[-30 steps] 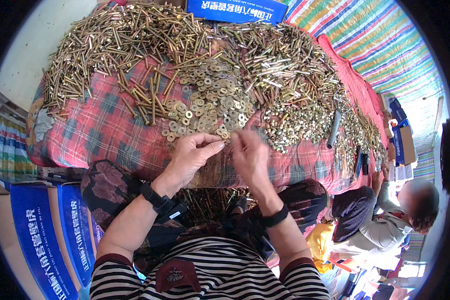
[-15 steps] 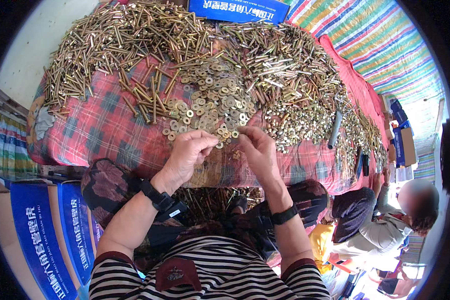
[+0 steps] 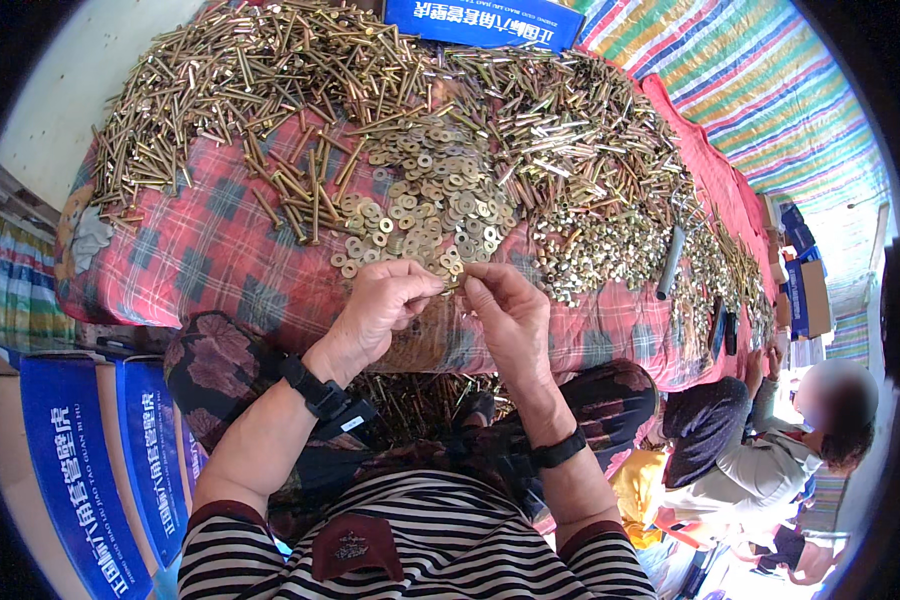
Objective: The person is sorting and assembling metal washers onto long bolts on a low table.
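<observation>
Both hands meet over the near edge of a surface spread with a red checked cloth [image 3: 220, 245], their fingertips almost touching just at the close end of a heap of flat ring washers [image 3: 440, 200]. The left hand [image 3: 372, 308] has thumb and forefinger drawn together in a narrow pinch that points to the right; the right hand [image 3: 515, 312] makes a similar narrow grip, pointing left and slightly away from the body. Whether either one has a small part between its tips (something thin may bridge the little gap) I cannot tell. The nearest washers lie straight beyond that gap, a few of them right beside the tips, and the right forefinger looks a shade closer to them than the left one. Most of these rings lie fairly flat, so a round outline gives them no long axis to speak of, with their holes mostly facing up. The rest of the heap runs away from the person in a widening band. Left of it lie some loose bolts [image 3: 305, 195], their heads mostly toward the near side, with a larger mound of bolts [image 3: 240, 80] behind. On the right, past the right hand, small nuts [image 3: 580, 250] are spread near a grey tube [image 3: 672, 262], and metal sleeves [image 3: 580, 130] are piled farther back.
</observation>
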`<state>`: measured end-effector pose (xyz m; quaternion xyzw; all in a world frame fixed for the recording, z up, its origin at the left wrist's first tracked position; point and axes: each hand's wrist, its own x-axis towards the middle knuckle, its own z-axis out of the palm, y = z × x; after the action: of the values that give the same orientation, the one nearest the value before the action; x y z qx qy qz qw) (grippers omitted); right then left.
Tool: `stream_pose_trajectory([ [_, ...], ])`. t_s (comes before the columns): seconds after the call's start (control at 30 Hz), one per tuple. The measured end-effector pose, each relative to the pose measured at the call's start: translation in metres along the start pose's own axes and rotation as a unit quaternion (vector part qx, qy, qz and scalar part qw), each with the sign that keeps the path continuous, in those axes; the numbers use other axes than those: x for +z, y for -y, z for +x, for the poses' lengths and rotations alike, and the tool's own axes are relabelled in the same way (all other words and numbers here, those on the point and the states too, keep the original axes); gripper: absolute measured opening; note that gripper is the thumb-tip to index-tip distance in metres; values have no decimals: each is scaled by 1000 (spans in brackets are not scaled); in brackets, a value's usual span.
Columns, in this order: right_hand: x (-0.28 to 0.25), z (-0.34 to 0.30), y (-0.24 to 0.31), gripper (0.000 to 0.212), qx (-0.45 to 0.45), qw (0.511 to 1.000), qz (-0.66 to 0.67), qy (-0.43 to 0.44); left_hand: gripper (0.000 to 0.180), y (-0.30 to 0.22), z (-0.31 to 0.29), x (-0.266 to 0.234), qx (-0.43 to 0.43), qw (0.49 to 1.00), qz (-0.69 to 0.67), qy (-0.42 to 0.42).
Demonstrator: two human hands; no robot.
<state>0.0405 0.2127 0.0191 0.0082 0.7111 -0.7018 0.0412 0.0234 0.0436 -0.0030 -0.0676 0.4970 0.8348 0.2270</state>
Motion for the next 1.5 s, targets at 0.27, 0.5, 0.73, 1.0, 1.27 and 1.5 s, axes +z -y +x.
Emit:
stream_pose_trajectory([
  [0.27,10,-4,-4,13,31,984,177,-7,10,1,1,-3,-17,1000,-24,4],
  [0.5,6,-5,-17,12,3,986,165,-26,10,2,2,-1,-24,999,-21,-1],
  [0.73,5,-6,-18,12,-5,991,135,-15,11,0,2,-3,-40,999,-13,6],
  [1.0,-5,-10,-3,17,-10,993,-111,31,11,-5,-4,-1,90,983,157,24],
  [1.27,4,-13,5,33,-130,960,-247,6,11,-5,-5,-1,110,976,182,39],
  [1.5,2,-11,0,34,-216,937,-274,-7,12,1,0,-4,98,984,144,36],
])
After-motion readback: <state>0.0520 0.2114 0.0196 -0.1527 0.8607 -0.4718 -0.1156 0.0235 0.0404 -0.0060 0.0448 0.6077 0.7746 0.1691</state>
